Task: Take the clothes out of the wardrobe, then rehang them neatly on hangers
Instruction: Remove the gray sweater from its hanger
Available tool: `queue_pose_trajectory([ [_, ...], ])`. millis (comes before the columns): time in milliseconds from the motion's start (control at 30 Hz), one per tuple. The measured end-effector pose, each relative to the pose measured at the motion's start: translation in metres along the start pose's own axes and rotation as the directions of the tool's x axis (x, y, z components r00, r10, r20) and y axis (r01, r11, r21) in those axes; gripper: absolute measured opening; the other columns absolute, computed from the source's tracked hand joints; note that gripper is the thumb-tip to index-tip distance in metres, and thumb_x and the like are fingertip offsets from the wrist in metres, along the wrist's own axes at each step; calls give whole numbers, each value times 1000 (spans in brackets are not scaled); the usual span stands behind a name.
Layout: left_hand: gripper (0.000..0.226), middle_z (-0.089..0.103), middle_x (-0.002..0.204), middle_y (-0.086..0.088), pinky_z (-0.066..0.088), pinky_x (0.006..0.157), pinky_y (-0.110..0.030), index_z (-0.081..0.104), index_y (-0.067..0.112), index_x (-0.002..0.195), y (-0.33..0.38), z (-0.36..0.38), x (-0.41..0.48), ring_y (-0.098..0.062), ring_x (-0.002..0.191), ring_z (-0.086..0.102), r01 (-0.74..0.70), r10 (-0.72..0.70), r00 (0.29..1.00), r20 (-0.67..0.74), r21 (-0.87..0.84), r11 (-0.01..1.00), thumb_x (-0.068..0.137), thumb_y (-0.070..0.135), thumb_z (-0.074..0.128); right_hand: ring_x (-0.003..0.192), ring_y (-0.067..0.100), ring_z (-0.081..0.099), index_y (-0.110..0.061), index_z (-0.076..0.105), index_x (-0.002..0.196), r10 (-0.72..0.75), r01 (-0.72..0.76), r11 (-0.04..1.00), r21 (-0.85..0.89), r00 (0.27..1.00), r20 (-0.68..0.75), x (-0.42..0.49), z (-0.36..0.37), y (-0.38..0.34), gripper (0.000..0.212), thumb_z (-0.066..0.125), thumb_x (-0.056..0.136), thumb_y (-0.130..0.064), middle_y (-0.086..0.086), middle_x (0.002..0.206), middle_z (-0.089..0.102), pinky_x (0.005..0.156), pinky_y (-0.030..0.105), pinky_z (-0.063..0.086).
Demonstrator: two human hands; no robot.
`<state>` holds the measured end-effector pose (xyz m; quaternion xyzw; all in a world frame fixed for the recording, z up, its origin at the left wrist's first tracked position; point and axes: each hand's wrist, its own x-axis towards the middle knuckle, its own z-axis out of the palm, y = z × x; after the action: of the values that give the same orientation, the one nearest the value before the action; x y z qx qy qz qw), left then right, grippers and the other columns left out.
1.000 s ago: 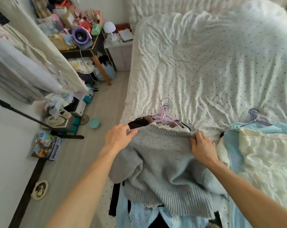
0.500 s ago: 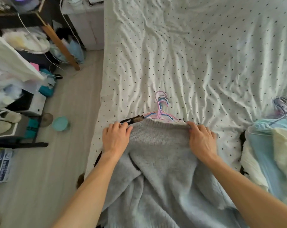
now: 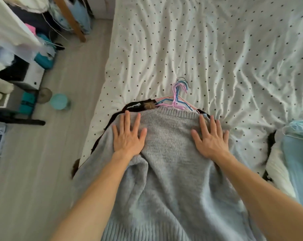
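- Two flat hands rest on the grey sweater [image 3: 168, 153]: your left hand [image 3: 128, 139] and right hand [image 3: 210, 140], fingers [image 3: 127, 119] spread apart.
- It lies at the bed's [image 3: 199, 49] near edge, collar over coloured hangers [image 3: 177, 98].

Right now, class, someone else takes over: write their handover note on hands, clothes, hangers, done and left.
Left hand and right hand: both open, pressed flat on the grey knitted sweater.
Sweater lies on the bed; pink and blue hangers poke out past its collar.
Light blue clothes piled at right.
Done: clothes on the bed.
Left: rehanging; whether the sweater is on a hanger is hidden.
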<state>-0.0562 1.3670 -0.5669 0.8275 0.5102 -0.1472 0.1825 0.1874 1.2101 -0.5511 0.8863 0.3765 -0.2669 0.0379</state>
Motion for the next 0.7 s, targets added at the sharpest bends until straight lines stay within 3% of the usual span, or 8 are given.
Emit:
queue_pose_trajectory([
  [100, 65, -29, 161, 2, -12, 121, -51, -15, 40, 154, 6, 7, -69, -21, 150, -23, 12, -10, 998, 57, -39, 999, 100, 64, 10, 150, 20, -22, -49, -8, 153, -170, 170, 985, -15, 985, -6, -57, 0, -10, 68, 15, 93, -73, -4, 164, -20, 121, 54, -8],
  [200, 72, -26, 163, 4, -4, 123, -55, -13, 39, 155, 4, 29, -160, -22, 152, -20, -4, 3, 996, 91, 1, 1000, 96, 70, 14, 150, 19, -22, -51, 3, 153, -333, 338, 941, -29, 937, 107, -129, 10, -12, 67, 20, 93, -73, -7, 165, -19, 121, 53, -7],
  [267, 75, -25, 163, 2, 0, 123, -55, -15, 39, 154, 3, 42, -224, -25, 153, -16, 46, -47, 988, 150, 6, 999, 92, 70, 14, 151, 21, -20, -48, 7, 154, -424, 452, 889, -69, 872, 244, -173, 17, -12, 69, 20, 92, -74, -5, 165, -16, 120, 54, -6],
  [367, 70, -22, 165, 1, -1, 123, -53, -9, 38, 157, 8, 52, -322, -24, 153, -14, 273, -249, 927, 280, -50, 961, 101, 56, 29, 151, 21, -17, -44, 8, 156, -565, 654, 748, -114, 718, 407, -235, 12, -13, 73, 10, 90, -74, -3, 166, -12, 121, 54, -4],
  [433, 67, -13, 167, 0, 4, 123, -53, 1, 36, 159, 16, 55, -384, -22, 154, -8, 443, -379, 851, 364, -110, 890, 103, 48, 36, 152, 20, -16, -42, 9, 156, -644, 751, 655, -84, 613, 458, -269, -3, -18, 64, 19, 97, -64, -2, 166, -10, 122, 54, 0],
  [533, 65, 12, 167, -2, 21, 121, -48, 11, 34, 159, 29, 45, -480, -24, 151, 18, 701, -626, 712, 319, -284, 654, 101, 46, 38, 152, 16, -13, -43, 13, 156, -764, 865, 501, -24, 456, 457, -321, -34, -27, 57, 32, 103, -53, -6, 166, -4, 123, 48, 0],
  [633, 63, 33, 159, -3, 34, 112, -39, 25, 26, 157, 45, 24, -576, -25, 141, 38, 792, -820, 541, 188, -441, 421, 98, 44, 39, 153, 13, -3, -45, 18, 154, -864, 939, 335, 71, 276, 422, -373, -62, -40, 55, 34, 102, -53, -12, 165, 6, 124, 42, 7],
  [700, 61, 43, 153, -6, 37, 111, -38, 36, 20, 153, 58, 12, -636, -27, 138, 43, 799, -920, 374, 117, -544, 256, 97, 40, 48, 152, 11, 2, -46, 25, 152, -901, 966, 207, 154, 127, 415, -411, -72, -49, 52, 37, 102, -52, -17, 162, 13, 124, 39, 13],
])
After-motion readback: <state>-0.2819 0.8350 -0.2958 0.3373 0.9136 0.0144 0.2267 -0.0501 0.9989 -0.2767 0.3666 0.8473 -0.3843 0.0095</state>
